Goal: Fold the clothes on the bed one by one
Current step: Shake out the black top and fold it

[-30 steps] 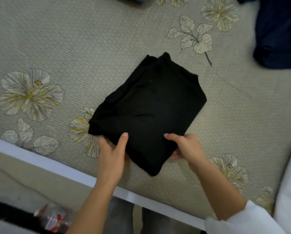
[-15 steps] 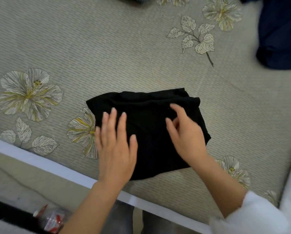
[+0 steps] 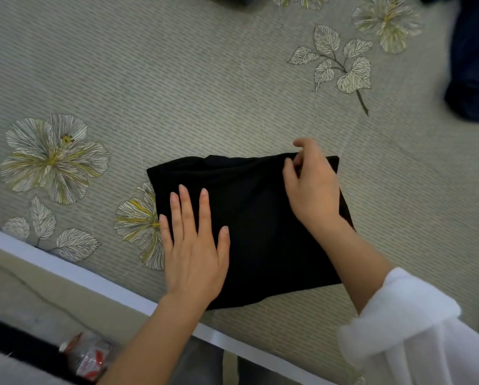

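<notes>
I am pressing the left hand (image 3: 193, 245), fingers spread flat, on the near-left part of the folded black garment (image 3: 260, 232). This is pinning it to the bed (image 3: 205, 93) near the front edge, so the layers are not shifting. The right hand (image 3: 313, 190) is pinching the far edge by the right corner, apparently squaring it. A navy garment (image 3: 474, 65) is lying well apart, likely next.

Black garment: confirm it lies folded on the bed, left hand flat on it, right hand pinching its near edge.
Not quite. The black garment lies folded on the bed with the left hand flat on it, but the right hand pinches its far edge, close to the far right corner, not the near edge. The head view shows it.
</notes>
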